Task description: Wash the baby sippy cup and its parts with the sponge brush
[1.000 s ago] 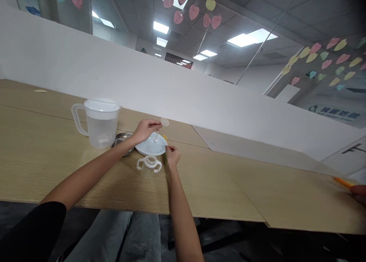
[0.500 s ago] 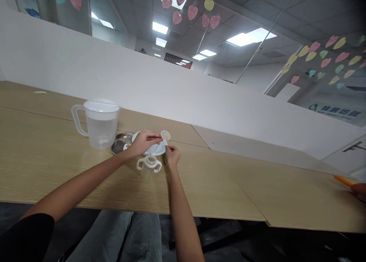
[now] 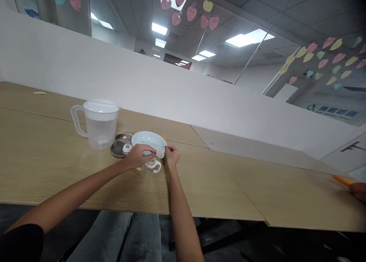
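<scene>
Plastic disc (image 3: pixel 160 154) pinched in left hand (image 3: pixel 137 156) near bottle (image 3: pixel 146 173), right hand (image 3: pixel 172 156) with unclear grip

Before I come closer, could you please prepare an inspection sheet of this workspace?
Surface: wood-look table with visible panel seams.
Things at hand: two-handled bottle standing upright; clear disc near its mouth.
Clutter: lidded translucent jug, white plate, round metal dish, pale sliver at far left.
Hands: left hand pinches the disc; right hand is by the plate's rim, grip unclear.
Cables: nothing seen.
Surroundings: white wall, glass with heart-shaped notes; another person's hand at the right edge.
</scene>
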{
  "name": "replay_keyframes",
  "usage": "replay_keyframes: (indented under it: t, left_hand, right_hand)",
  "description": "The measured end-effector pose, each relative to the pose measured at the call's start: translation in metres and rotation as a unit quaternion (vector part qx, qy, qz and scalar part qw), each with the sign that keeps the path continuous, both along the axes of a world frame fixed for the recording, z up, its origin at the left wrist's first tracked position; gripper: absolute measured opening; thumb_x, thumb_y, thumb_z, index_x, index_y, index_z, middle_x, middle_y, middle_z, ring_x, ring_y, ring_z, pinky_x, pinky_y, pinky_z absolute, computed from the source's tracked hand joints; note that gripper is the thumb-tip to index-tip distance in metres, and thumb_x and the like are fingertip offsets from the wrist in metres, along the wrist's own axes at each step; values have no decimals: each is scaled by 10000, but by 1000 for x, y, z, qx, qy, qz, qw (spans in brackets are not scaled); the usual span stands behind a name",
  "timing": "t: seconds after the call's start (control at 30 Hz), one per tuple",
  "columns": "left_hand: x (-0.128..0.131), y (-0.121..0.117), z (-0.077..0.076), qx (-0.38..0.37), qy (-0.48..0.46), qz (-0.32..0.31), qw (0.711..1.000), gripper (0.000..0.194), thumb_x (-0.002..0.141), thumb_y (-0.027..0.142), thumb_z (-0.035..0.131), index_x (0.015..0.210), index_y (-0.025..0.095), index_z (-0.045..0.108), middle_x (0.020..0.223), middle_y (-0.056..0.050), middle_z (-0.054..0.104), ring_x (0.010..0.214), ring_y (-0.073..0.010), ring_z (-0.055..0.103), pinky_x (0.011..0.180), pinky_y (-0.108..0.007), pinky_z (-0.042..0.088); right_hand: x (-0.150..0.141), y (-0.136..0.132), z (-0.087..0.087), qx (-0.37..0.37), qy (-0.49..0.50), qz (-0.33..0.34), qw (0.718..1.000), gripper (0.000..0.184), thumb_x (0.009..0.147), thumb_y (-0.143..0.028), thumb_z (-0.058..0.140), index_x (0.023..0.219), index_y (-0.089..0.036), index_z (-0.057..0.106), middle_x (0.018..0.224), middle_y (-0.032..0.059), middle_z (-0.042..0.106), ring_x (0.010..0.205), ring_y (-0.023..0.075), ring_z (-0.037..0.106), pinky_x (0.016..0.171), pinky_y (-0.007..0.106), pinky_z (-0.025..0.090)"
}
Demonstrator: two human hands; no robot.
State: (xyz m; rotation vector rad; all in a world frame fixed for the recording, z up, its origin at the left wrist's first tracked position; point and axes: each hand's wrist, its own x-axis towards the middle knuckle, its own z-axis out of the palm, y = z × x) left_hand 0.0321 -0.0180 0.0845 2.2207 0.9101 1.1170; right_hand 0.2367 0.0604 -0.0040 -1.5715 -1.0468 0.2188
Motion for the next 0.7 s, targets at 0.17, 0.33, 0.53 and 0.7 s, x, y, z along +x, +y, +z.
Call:
replay_keyframes:
  t: [0.17,0.33,0.53,0.7]
  left_hand:
    - [-5,3,-20,14,11,-7,1000,206,797,281,592,879,201,763,996,-54,752,956,-207,677,876,-304,510]
    - [-4,4,-23,7,-1,-10,1000,238,789,222,538,853,200,766,984,-52,752,950,-201,674,903,-305,503]
    - [-25,29,-33,56,-39,112,991,319,824,203,435,891,195,746,997,-45,747,977,-199,664,938,-324,492]
    - [-62,60,-56,92,29,254,962,369,848,202,396,1034,161,712,1082,-88,715,1046,-247,622,959,-384,473]
  right_hand:
    - [-1,-1,1,5,-5,0,1000,266,731,-375,606,768,-141,727,725,78,725,622,177,615,597,257,426]
    - [0,-2,2,-6,1,-1,1000,257,724,-376,607,757,-150,725,729,71,726,620,172,607,598,253,422]
    - [0,-2,1,0,7,4,1000,271,715,-382,601,771,-147,723,727,70,723,623,174,604,605,255,429]
    - [0,-4,3,-3,19,10,1000,327,753,-429,562,800,-143,715,761,82,723,657,185,608,625,261,416]
